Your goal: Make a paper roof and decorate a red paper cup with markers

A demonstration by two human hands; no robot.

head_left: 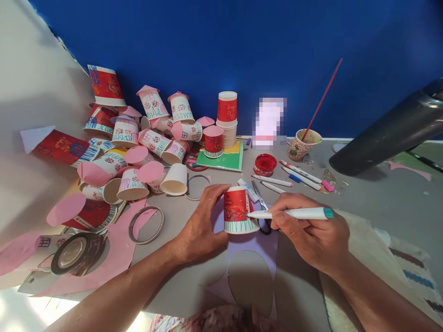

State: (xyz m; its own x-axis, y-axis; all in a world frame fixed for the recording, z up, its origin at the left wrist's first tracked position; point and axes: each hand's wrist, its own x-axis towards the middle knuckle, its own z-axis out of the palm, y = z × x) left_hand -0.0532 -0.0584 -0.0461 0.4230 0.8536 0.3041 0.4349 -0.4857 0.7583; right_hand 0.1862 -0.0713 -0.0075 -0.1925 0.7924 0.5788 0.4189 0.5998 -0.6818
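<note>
My left hand [199, 230] grips an upside-down red and white paper cup [236, 205] from its left side, thumb near the rim and fingers near the base. Green zigzag strokes run round the cup's white lower band. Held in my right hand [308, 230] is a white marker [297, 213] with a green end. Its tip meets or nearly meets the cup's right side, just above the white band. Behind the cup lie scissors [259, 193], partly hidden, and a white tube [248, 190]. Purple paper [252, 242] with round cut-outs lies beneath.
Decorated paper cups [124, 131] with pink paper tops crowd the left. Tape rings [146, 225] and pink paper [119, 244] lie nearer. Farther back are stacked cups [227, 110], a red tub [265, 164], several markers [301, 173], a cup with a stick [304, 143] and a black cylinder [387, 129].
</note>
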